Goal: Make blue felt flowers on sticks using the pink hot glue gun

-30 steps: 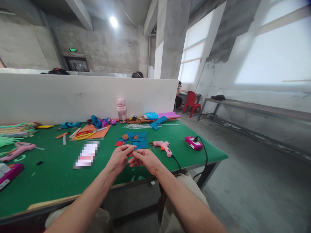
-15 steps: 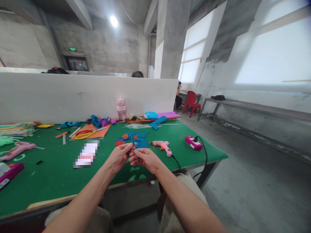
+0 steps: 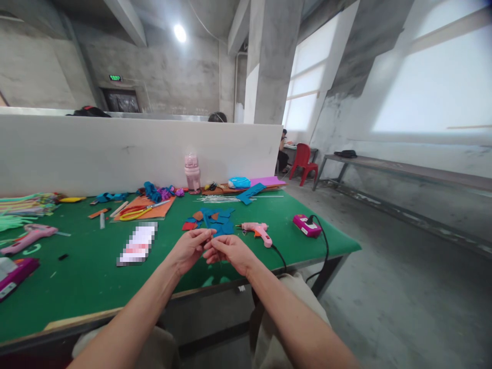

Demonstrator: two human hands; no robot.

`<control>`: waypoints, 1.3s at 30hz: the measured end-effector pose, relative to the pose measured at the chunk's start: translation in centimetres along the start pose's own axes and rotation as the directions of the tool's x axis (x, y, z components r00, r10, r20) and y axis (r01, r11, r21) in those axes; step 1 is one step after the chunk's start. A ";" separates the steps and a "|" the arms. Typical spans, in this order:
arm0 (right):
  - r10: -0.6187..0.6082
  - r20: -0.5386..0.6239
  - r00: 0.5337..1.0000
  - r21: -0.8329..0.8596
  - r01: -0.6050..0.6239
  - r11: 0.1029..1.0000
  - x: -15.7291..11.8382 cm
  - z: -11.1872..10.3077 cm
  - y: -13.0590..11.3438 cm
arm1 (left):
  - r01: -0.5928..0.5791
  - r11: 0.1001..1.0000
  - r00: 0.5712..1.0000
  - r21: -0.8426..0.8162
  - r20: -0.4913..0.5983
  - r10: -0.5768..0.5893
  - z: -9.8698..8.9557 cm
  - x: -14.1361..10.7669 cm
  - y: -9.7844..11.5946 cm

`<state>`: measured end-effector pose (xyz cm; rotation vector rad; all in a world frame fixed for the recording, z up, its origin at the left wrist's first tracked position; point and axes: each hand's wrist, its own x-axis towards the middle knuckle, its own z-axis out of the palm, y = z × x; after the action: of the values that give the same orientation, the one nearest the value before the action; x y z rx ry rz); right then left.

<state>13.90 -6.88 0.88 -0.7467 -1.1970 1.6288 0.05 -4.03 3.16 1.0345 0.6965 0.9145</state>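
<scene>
My left hand (image 3: 193, 248) and my right hand (image 3: 229, 252) meet fingertip to fingertip over the front of the green table. Between the left thumb and fingers a narrow blue strip (image 3: 206, 219) sticks up. The right fingers are pinched around a thin stem, whose lower end shows faintly below them. Just behind the hands lies a pile of blue pieces (image 3: 226, 225) with some brown ones and a red piece (image 3: 188, 226). Right of the pile a pink glue gun (image 3: 255, 228) rests on its side, its black cable running off the table edge.
Yellow-handled scissors (image 3: 135, 214) lie on an orange sheet at the left, behind a blurred white card (image 3: 138, 245). A magenta power block (image 3: 306, 226) is at the right. A pink bottle (image 3: 192, 173) stands by the white partition (image 3: 126, 151). A person sits far back.
The blue strip in my fingers has tilted to the left and sits slightly lower. Both hands stay in nearly the same place, still pinched.
</scene>
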 end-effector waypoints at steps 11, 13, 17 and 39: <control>-0.007 -0.002 1.000 -0.011 0.007 1.000 0.1 0.1 0.1 | -0.050 0.998 0.999 -0.036 0.010 0.051 0.2 0.1 -0.4; -0.012 0.001 1.000 -0.008 0.012 1.000 0.1 0.0 0.1 | -0.065 0.997 0.998 -0.042 -0.004 0.065 0.4 0.1 -0.6; -0.022 0.010 1.000 -0.032 0.022 0.999 0.0 -0.1 -0.1 | -0.064 0.996 0.998 -0.062 -0.008 0.063 0.4 0.3 -0.8; -0.112 -0.112 0.987 -0.146 0.096 0.985 0.4 0.4 0.0 | -0.154 0.985 0.973 0.081 -0.159 0.165 0.3 0.2 0.1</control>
<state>13.42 -6.70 1.02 -0.8439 -1.2519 1.4056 0.40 -3.94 3.40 1.0955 0.7953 1.1322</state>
